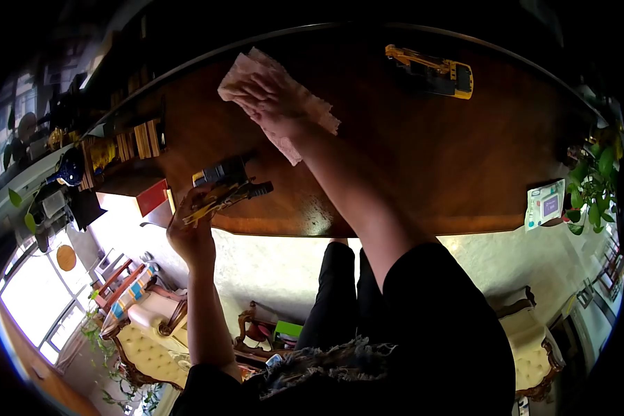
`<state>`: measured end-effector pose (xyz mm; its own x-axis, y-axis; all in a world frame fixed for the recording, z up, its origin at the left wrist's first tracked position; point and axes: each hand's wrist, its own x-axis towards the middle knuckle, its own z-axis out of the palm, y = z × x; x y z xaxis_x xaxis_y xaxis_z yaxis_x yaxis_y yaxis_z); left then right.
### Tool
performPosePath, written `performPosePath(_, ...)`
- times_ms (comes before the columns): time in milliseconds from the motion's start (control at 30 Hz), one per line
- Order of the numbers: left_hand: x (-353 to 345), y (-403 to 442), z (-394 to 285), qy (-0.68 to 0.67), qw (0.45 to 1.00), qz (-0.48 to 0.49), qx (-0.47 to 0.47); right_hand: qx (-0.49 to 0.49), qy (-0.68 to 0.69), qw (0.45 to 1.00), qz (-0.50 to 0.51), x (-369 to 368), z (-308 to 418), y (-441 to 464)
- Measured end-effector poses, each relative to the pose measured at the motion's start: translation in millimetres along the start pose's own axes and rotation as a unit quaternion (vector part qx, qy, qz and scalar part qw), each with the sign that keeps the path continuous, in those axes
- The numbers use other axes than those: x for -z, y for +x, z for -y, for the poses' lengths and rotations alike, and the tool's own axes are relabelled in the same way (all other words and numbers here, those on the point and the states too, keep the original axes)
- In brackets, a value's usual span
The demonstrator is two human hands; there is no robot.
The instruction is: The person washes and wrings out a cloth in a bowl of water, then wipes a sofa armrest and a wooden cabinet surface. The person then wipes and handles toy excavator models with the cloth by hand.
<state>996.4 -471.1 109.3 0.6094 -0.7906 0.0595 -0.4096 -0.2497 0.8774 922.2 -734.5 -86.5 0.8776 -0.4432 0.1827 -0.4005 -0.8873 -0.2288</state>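
My right hand [274, 104] lies with its fingers stretched flat on a pink cloth [319, 114], pressing it against the brown wooden table [395, 166]. The cloth spreads out on both sides of the hand. At the table's near left edge, my left hand [191, 225] is closed around a yellow and black toy construction vehicle [222, 173], raised near the surface; its exact type is too dark to tell. A second yellow toy construction vehicle [433, 71] with a long boom rests on the far right part of the table. A shiny wet-looking patch [319, 220] shows near the front edge.
On the left stand a red box [151, 199], a row of books [142, 141] and a dark blue vase [69, 166]. A white packet [546, 204] and a leafy plant [596, 180] are at the right end. Tufted armchairs [145, 347] stand on the floor behind.
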Motion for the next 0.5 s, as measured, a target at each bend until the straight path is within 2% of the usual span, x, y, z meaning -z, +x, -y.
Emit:
performPosePath(33,-5.6,6.6,1.0,0.016,0.999,0.004,-0.029,-0.048,-0.04,0.994,0.089,50.8,-5.8,-12.3)
performPosePath(67,-10.3,10.7,-1.8,0.015,0.999,0.006,-0.029,-0.054,-0.094,0.991,0.083,58.4,-22.2,-23.9)
performPosePath(133,-23.3,23.5,-8.0,0.115,0.99,0.032,-0.075,-0.089,-0.241,0.963,0.082,80.3,-34.7,-66.3)
performPosePath(200,-52.8,37.1,-23.3,0.078,0.993,0.026,-0.087,-0.175,-0.203,0.962,0.054,93.2,-37.2,-107.3)
performPosePath(233,-66.4,40.9,-37.3,0.056,0.996,0.023,-0.073,-0.184,-0.226,0.952,0.096,96.9,-37.9,-129.8)
performPosePath(267,-77.9,44.1,-46.8,0.034,0.998,0.022,-0.056,-0.197,-0.147,0.969,0.031,99.0,-41.0,-155.6)
performPosePath(333,-98.5,55.8,-52.9,0.063,0.995,0.03,-0.068,-0.21,-0.161,0.964,-0.01,98.3,-46.1,-210.8)
performPosePath(400,-122.9,69.7,-61.6,0.091,0.992,0.036,-0.084,-0.251,-0.163,0.954,0.002,113.8,-51.1,-261.3)
performPosePath(433,-136.5,74.1,-67.5,0.044,0.995,0.036,-0.082,-0.263,-0.153,0.952,-0.018,120.7,-56.1,-286.5)
performPosePath(500,-154.9,87.0,-71.9,-0.003,0.996,0.039,-0.083,-0.306,-0.157,0.939,0.008,142.9,-67.3,-325.5)
